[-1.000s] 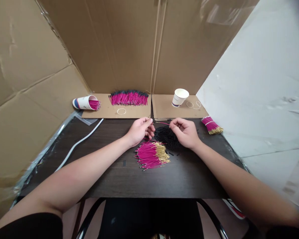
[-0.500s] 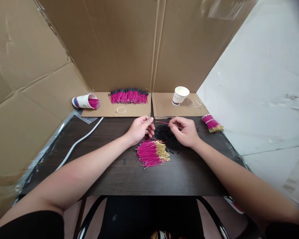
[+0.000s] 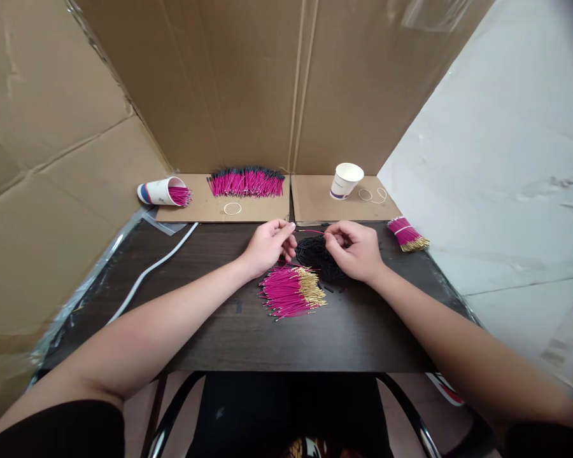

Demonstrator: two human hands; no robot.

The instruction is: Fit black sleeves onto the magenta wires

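Observation:
My left hand (image 3: 267, 247) and my right hand (image 3: 356, 250) meet over a heap of small black pieces (image 3: 319, 259) on the dark table (image 3: 210, 318). Both hands are closed in a pinch. A thin pink wire (image 3: 310, 231) runs between their fingertips. Just in front of the hands lies a loose fan of pink wires with gold tips (image 3: 291, 291).
On cardboard flaps at the back lie a row of pink wires (image 3: 246, 183), a tipped paper cup with pink wires (image 3: 165, 193), an upright paper cup (image 3: 346, 181) and rubber bands (image 3: 232, 208). A banded pink bundle (image 3: 405, 235) lies at the right. Cardboard walls enclose the table.
The hands have drawn slightly closer together over the black heap, still pinching the pink wire. The view has shifted a little.

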